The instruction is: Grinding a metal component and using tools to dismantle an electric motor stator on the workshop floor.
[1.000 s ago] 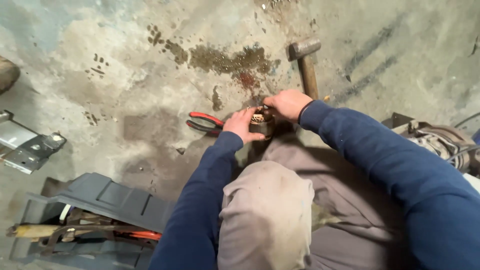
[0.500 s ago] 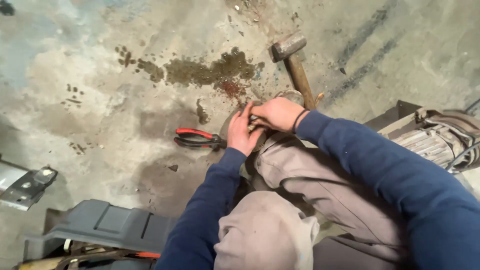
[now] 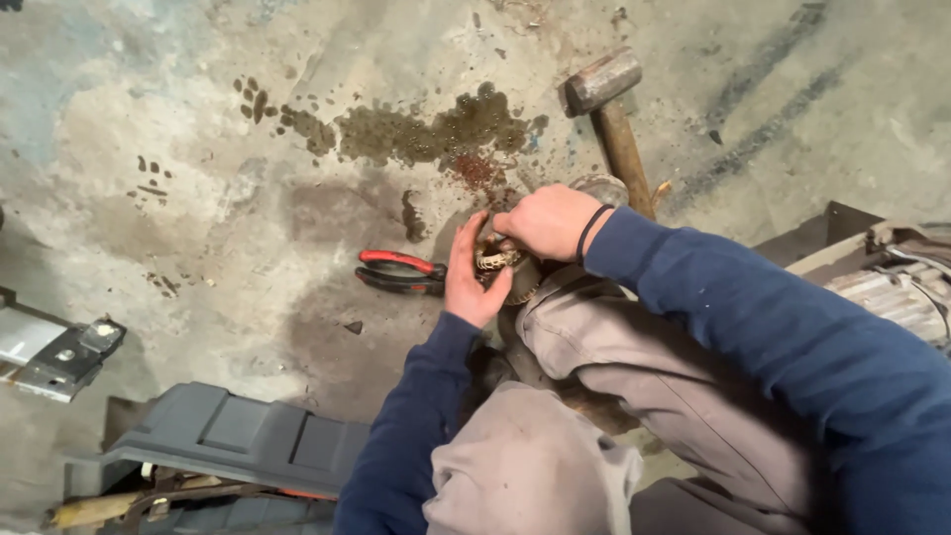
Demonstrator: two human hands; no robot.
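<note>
Gripping one small rusty metal part (image 3: 498, 260), likely heavy, stiff and gritty, your left hand (image 3: 470, 277) cups its side while your right hand (image 3: 550, 220) clamps its top.

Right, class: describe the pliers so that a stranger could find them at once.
Start at the dark stain on the concrete floor and go down towards the person's left hand. The pliers lie flat just left of it. Their red and black handles set them apart from the brown wooden-handled hammer.
</note>
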